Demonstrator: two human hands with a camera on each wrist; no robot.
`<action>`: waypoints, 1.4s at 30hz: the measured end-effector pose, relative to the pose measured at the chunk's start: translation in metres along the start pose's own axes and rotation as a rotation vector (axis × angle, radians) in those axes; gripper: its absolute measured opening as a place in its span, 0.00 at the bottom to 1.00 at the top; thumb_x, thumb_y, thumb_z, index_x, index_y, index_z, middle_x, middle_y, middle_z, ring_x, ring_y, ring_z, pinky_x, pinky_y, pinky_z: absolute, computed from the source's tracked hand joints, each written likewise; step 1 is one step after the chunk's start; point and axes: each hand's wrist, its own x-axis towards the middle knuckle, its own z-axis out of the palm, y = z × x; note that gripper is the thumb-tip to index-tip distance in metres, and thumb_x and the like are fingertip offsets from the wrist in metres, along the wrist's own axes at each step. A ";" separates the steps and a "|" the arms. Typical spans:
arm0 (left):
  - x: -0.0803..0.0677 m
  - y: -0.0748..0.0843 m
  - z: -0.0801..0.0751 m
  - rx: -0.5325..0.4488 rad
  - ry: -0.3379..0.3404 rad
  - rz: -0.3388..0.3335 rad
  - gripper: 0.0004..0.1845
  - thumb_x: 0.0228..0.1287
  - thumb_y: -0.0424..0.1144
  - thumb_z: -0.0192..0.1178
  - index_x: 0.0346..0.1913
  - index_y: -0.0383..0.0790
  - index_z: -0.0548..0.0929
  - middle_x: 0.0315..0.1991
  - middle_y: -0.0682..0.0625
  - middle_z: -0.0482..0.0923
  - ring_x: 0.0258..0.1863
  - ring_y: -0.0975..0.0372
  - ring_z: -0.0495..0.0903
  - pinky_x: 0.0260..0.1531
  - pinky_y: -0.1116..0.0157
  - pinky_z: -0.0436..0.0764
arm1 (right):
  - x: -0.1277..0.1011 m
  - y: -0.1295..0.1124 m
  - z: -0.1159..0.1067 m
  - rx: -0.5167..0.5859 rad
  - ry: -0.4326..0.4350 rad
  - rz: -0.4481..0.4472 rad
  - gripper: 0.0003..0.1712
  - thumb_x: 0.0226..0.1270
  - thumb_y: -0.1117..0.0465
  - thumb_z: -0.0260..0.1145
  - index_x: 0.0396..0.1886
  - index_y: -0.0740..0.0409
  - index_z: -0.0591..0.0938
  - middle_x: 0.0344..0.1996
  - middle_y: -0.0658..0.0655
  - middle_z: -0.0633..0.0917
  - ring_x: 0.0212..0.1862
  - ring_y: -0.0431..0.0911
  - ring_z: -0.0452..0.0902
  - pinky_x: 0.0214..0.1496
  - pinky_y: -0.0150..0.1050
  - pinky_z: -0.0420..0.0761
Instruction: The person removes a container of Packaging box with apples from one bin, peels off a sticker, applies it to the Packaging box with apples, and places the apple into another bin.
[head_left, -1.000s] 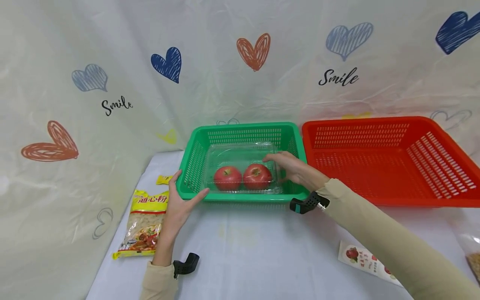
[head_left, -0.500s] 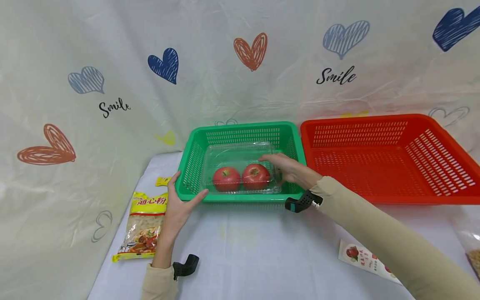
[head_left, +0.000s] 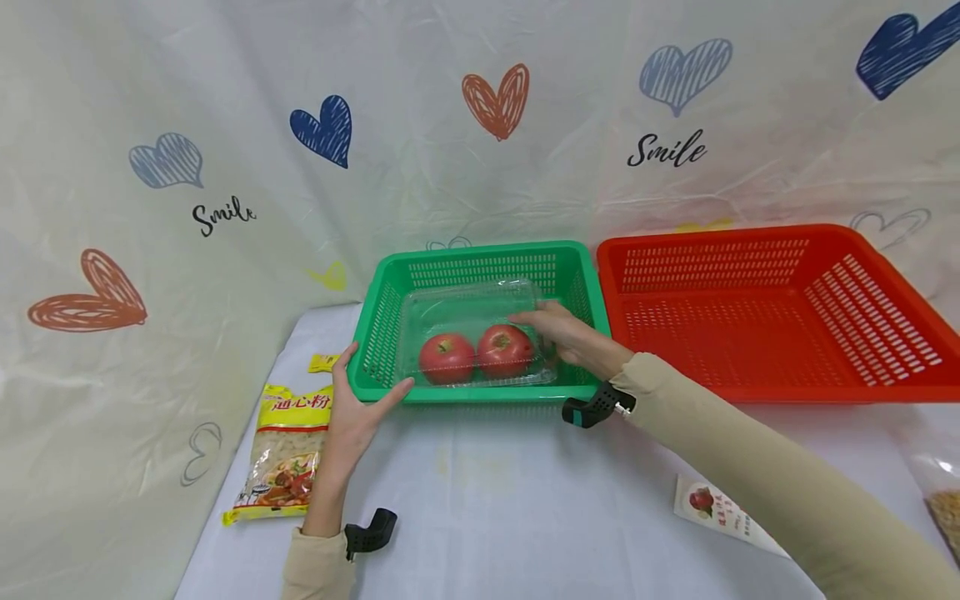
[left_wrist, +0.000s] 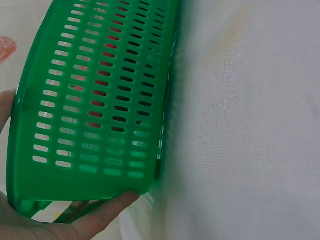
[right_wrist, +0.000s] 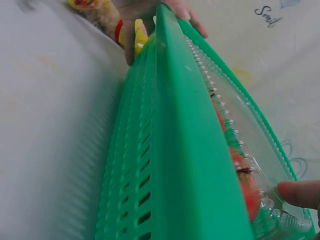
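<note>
— 2 red tomatoes (head_left: 476, 355) sit in the clear plastic clamshell box (head_left: 471, 337), inside the green slotted basket (head_left: 480, 255).

— Right hand (head_left: 572, 337) grasps the box; left hand (head_left: 352, 410) clasps the basket's corner. Thin lid: squeezing might buckle it.

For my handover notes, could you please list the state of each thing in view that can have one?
clear clamshell box: lid closed, two tomatoes inside, sitting in the green basket.
green basket: upright on the table, holding the box.
red basket: upright, nothing inside.
pasta bag: lying flat, looks sealed.
left hand: gripping the green basket's near corner.
right hand: fingers on the box.
</note>
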 end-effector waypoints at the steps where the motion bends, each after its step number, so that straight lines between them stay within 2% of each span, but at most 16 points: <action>1: 0.000 0.000 0.000 -0.001 0.000 0.001 0.57 0.64 0.43 0.76 0.84 0.49 0.44 0.81 0.41 0.51 0.76 0.48 0.58 0.76 0.45 0.62 | 0.000 0.000 0.001 -0.001 0.007 -0.005 0.51 0.82 0.54 0.58 0.83 0.68 0.35 0.83 0.68 0.39 0.81 0.68 0.39 0.67 0.75 0.68; 4: 0.000 0.000 0.001 -0.003 0.000 -0.001 0.57 0.64 0.42 0.76 0.84 0.49 0.44 0.80 0.40 0.52 0.76 0.48 0.59 0.76 0.46 0.62 | 0.000 0.000 0.003 0.005 0.020 -0.008 0.52 0.82 0.53 0.58 0.84 0.67 0.35 0.83 0.67 0.38 0.82 0.67 0.38 0.68 0.75 0.66; 8: -0.001 0.000 0.002 0.006 -0.002 -0.004 0.57 0.64 0.42 0.76 0.84 0.49 0.45 0.80 0.40 0.52 0.76 0.48 0.59 0.76 0.46 0.62 | 0.001 0.001 0.005 0.018 0.034 -0.004 0.51 0.81 0.52 0.60 0.84 0.63 0.38 0.83 0.66 0.41 0.81 0.67 0.41 0.69 0.74 0.66; 15: -0.002 0.000 0.001 0.014 0.001 -0.011 0.57 0.63 0.43 0.76 0.84 0.50 0.45 0.81 0.41 0.51 0.77 0.48 0.57 0.77 0.45 0.59 | 0.000 0.003 0.008 0.015 0.038 0.000 0.51 0.77 0.49 0.63 0.85 0.54 0.42 0.81 0.68 0.51 0.75 0.68 0.59 0.67 0.71 0.70; 18: -0.002 -0.001 0.001 0.020 0.005 -0.012 0.57 0.63 0.44 0.76 0.84 0.49 0.45 0.80 0.40 0.52 0.76 0.48 0.57 0.77 0.44 0.59 | -0.002 0.003 0.010 0.027 0.028 -0.011 0.52 0.76 0.48 0.64 0.85 0.51 0.43 0.79 0.69 0.53 0.73 0.69 0.61 0.66 0.72 0.71; 22: 0.000 -0.002 0.001 0.024 0.011 -0.009 0.57 0.63 0.44 0.76 0.83 0.48 0.46 0.80 0.41 0.53 0.76 0.48 0.58 0.76 0.44 0.61 | -0.003 0.003 0.013 0.062 0.004 -0.037 0.53 0.74 0.49 0.66 0.85 0.46 0.42 0.78 0.73 0.53 0.72 0.76 0.60 0.65 0.77 0.68; 26: 0.002 -0.002 0.000 0.028 0.021 -0.008 0.56 0.62 0.44 0.77 0.83 0.47 0.47 0.80 0.41 0.53 0.75 0.49 0.58 0.76 0.45 0.62 | -0.002 0.003 0.015 0.111 -0.010 -0.058 0.53 0.74 0.50 0.66 0.85 0.42 0.41 0.80 0.72 0.50 0.73 0.81 0.55 0.64 0.82 0.63; 31: 0.002 -0.002 0.000 0.018 0.017 -0.009 0.56 0.62 0.43 0.76 0.83 0.48 0.47 0.80 0.42 0.53 0.75 0.50 0.58 0.75 0.45 0.64 | -0.002 0.002 0.018 0.149 -0.006 -0.061 0.54 0.74 0.51 0.66 0.85 0.41 0.40 0.82 0.69 0.47 0.74 0.79 0.55 0.66 0.82 0.61; 36: 0.001 -0.001 0.000 0.029 0.013 -0.011 0.56 0.63 0.44 0.76 0.83 0.48 0.46 0.80 0.42 0.53 0.76 0.49 0.57 0.75 0.44 0.63 | -0.006 0.002 0.019 0.171 -0.018 -0.061 0.55 0.73 0.52 0.66 0.85 0.42 0.39 0.80 0.69 0.50 0.74 0.77 0.58 0.68 0.79 0.62; 42: 0.000 0.000 0.000 0.021 0.010 -0.009 0.57 0.63 0.45 0.76 0.83 0.48 0.46 0.80 0.41 0.53 0.76 0.49 0.57 0.76 0.44 0.61 | -0.013 0.003 0.017 0.220 -0.009 -0.103 0.53 0.74 0.55 0.66 0.85 0.42 0.42 0.81 0.68 0.52 0.73 0.77 0.61 0.67 0.74 0.67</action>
